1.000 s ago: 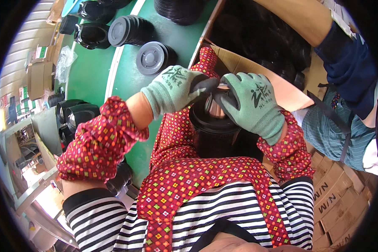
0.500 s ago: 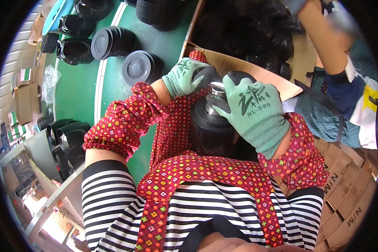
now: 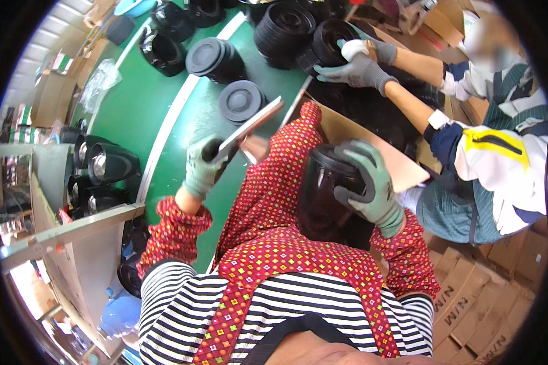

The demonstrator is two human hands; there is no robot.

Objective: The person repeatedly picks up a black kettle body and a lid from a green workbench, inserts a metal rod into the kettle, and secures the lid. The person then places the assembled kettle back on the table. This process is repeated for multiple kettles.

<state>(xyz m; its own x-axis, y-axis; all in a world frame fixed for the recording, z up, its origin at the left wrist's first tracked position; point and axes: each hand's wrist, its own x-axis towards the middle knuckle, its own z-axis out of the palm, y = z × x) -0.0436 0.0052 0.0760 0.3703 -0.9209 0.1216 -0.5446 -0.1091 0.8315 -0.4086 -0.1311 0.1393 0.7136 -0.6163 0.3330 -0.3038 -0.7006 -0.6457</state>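
Observation:
My left hand (image 3: 202,167), in a green glove with a dark palm, is closed on a long flat pale-edged object (image 3: 252,126) above the green table. A shiny brownish piece (image 3: 256,148) shows beside that object; I cannot tell its kind. At my lap stands a glossy black cylindrical container (image 3: 319,204) with a dark lid (image 3: 330,159). My right hand (image 3: 371,185), gloved alike, curls its fingers round the container's upper right side. Beyond the container lies the patterned red apron cloth (image 3: 286,152).
On the green table (image 3: 176,140) stand stacked grey lids (image 3: 210,58), another lid (image 3: 242,100) and black stacks (image 3: 283,33). A co-worker's grey-gloved hands (image 3: 362,70) handle black parts at the far right. Nearby are a cardboard box (image 3: 371,140) and black housings (image 3: 112,163).
My left hand has moved left, away from the container, with the flat object. My right hand has shifted from the lid's top to the container's side. The co-worker's arms have come farther into view.

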